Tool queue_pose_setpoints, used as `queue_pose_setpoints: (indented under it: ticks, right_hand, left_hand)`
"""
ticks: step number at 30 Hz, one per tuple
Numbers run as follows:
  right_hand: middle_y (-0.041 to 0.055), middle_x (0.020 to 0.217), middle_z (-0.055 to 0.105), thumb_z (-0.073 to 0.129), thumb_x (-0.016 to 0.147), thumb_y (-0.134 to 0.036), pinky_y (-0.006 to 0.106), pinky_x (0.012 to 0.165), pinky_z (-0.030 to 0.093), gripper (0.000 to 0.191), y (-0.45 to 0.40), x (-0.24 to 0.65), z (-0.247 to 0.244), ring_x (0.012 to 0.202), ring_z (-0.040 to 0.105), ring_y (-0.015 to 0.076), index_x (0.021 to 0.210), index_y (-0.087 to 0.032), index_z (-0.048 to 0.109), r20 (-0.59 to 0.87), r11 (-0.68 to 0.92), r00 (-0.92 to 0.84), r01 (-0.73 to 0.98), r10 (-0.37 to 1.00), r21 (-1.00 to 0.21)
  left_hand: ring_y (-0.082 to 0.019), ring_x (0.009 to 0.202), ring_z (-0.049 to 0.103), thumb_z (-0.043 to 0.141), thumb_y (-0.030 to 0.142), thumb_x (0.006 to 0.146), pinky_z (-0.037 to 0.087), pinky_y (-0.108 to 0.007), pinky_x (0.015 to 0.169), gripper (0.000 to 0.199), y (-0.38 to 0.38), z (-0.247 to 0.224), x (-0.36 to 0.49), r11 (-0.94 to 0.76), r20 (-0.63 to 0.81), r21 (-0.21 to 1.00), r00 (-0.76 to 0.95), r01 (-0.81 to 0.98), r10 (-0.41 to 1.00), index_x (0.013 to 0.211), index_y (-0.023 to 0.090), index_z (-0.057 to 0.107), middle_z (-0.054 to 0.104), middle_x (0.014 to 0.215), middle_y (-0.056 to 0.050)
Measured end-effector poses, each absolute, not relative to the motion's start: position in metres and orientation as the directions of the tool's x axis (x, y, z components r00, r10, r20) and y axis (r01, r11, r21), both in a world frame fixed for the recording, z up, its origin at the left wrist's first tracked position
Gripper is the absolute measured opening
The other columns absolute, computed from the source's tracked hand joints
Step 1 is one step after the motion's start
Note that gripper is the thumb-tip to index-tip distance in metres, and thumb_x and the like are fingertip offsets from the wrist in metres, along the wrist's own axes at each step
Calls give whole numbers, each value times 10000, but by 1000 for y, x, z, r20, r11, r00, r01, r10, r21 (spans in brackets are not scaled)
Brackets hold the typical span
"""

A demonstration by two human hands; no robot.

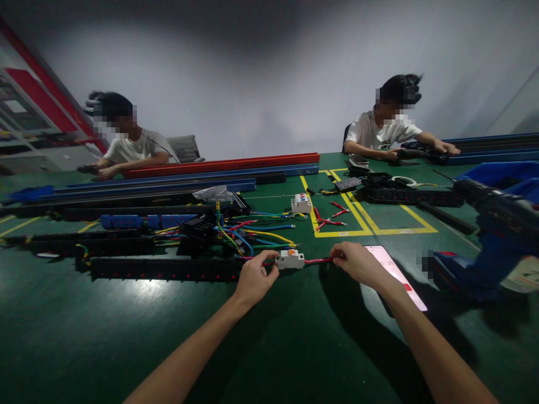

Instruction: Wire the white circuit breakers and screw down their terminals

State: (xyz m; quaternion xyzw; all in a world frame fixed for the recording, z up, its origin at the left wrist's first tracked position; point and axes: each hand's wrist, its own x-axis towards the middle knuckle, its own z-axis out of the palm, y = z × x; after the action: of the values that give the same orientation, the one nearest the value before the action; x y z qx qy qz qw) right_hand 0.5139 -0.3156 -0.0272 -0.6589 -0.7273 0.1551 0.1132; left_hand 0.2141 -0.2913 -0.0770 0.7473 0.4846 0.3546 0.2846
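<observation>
A white circuit breaker (289, 260) with an orange switch lies on the green table in front of me. My left hand (257, 275) pinches its left end, fingers closed around that side. From the breaker's right side runs a short red wire (315, 261), and my right hand (351, 261) is closed on its far end; the fingertips partly hide that end. Left of the breaker, a long black socket strip (164, 269) lies with its end near my left hand. Loose blue, green and yellow wires (269, 235) fan out just behind.
Another breaker (301, 203) and several red wires (330, 219) lie beyond, by yellow tape. Right of my hand are a lit phone (396, 275) and a blue power drill (484, 241). Long red and blue rails (219, 165) cross the back. Two people sit across the table.
</observation>
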Motion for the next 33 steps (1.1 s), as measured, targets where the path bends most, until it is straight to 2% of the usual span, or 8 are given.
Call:
queue_pose_setpoints:
  ticks: [4, 13, 22, 33]
  right_hand:
    - [65, 946, 669, 614, 834, -259, 295, 744, 443, 164, -315, 511, -29, 855, 609, 191, 948, -208, 720, -10, 153, -168, 919, 986, -363]
    - [50, 1059, 650, 619, 896, -277, 353, 886, 371, 132, -316, 483, -36, 1063, 533, 223, 986, -248, 712, 130, 297, -268, 897, 955, -328]
    - [40, 1018, 654, 519, 970, -284, 346, 823, 363, 189, -314, 481, -42, 981, 539, 208, 1010, -270, 703, 152, 369, -336, 865, 929, -340]
    - [54, 1002, 640, 514, 958, -259, 302, 813, 423, 184, -315, 483, -38, 940, 550, 185, 1012, -236, 688, 118, 373, -355, 844, 927, -386]
  left_hand:
    - [-77, 427, 500, 580, 234, 815, 339, -194, 433, 335, -292, -77, 214, -368, 252, 772, 282, 519, 926, 1137, 203, 665, 697, 749, 7]
    - [-70, 428, 501, 579, 226, 814, 334, -190, 427, 332, -292, -77, 213, -367, 249, 779, 287, 508, 925, 1134, 195, 663, 711, 818, -8]
    - [-64, 419, 493, 577, 216, 815, 322, -184, 416, 328, -291, -77, 214, -378, 263, 780, 287, 498, 921, 1133, 199, 656, 713, 832, -2]
    - [-70, 423, 498, 580, 223, 813, 321, -187, 421, 330, -292, -79, 213, -378, 260, 773, 288, 509, 922, 1132, 196, 661, 708, 795, -3]
